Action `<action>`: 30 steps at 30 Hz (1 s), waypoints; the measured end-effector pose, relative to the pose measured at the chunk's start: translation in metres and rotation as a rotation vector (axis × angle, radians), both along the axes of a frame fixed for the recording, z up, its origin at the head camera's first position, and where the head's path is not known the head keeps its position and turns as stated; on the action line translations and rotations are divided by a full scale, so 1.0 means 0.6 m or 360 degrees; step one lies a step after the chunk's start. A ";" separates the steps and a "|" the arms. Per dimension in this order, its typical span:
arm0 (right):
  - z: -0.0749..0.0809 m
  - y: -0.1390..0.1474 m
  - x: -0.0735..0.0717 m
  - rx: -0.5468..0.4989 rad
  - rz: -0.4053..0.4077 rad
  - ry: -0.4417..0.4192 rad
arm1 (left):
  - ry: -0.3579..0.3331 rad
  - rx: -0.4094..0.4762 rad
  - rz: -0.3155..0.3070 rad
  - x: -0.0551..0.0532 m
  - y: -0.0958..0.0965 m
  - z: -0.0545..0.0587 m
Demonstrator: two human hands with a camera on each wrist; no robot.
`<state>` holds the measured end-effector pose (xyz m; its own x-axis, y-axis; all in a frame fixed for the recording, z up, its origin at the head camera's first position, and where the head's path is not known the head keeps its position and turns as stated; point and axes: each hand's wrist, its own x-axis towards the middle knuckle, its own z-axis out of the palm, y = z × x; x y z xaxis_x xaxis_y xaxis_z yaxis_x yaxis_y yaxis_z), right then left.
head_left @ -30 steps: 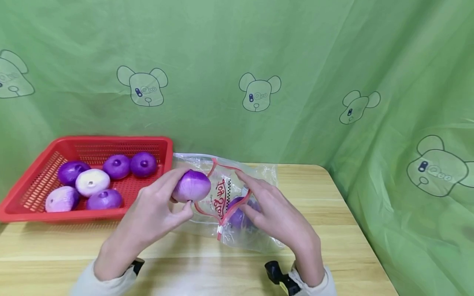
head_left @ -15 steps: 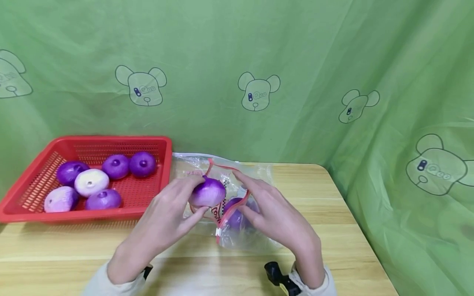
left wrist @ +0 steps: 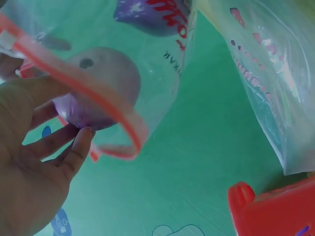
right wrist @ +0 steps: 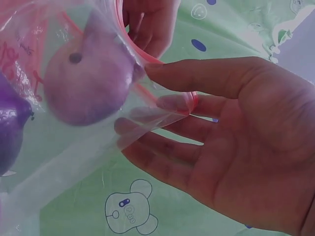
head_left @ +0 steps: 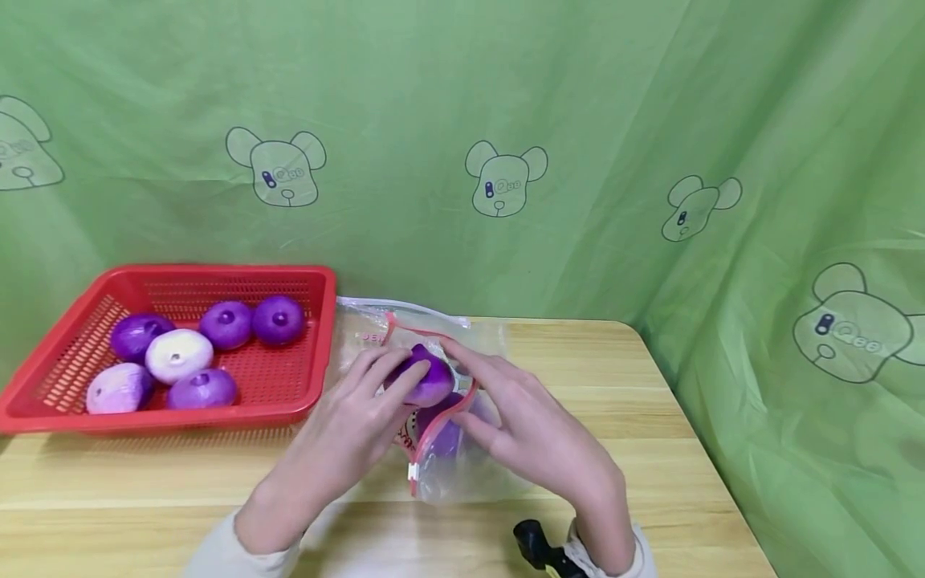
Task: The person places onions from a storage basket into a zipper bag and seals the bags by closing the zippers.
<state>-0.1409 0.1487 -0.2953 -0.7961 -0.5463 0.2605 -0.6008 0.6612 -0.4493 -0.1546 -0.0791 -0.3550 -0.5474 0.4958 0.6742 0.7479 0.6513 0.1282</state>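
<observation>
My left hand (head_left: 361, 421) holds a purple onion (head_left: 432, 384) inside the mouth of a clear zip bag. Its fingertips press the onion's lower side in the left wrist view, where the onion (left wrist: 106, 81) shows through the film behind the red zip strip. My right hand (head_left: 538, 425) keeps the zip bag (head_left: 470, 475) spread at its red-edged mouth, thumb at the rim and fingers partly behind the film in the right wrist view. Another purple onion (head_left: 442, 429) lies inside the bag. A white slider (head_left: 413, 471) sits at the near end of the strip.
A red perforated basket (head_left: 328, 345) stands at the left with several purple onions (head_left: 227, 325) and one whitish onion (head_left: 179, 356). Another clear bag (left wrist: 268, 83) lies beside it. A green printed curtain (head_left: 405, 96) hangs behind the wooden table (head_left: 643, 449).
My left hand has carried the onion right, from beside the bag's mouth into it. The bag's mouth has shifted slightly left; my right hand stays at its rim.
</observation>
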 end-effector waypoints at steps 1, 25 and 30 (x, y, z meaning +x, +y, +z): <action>0.000 -0.001 0.001 0.0000 0.0007 -0.0008 | 0.0013 -0.0023 0.0013 0.000 0.002 -0.002; -0.005 0.019 -0.014 -0.0072 -0.0191 0.0104 | -0.0081 0.0072 -0.0028 0.000 -0.018 0.010; -0.006 0.019 -0.017 -0.0064 -0.0235 0.0107 | -0.0140 -0.0069 -0.0071 -0.008 -0.015 -0.006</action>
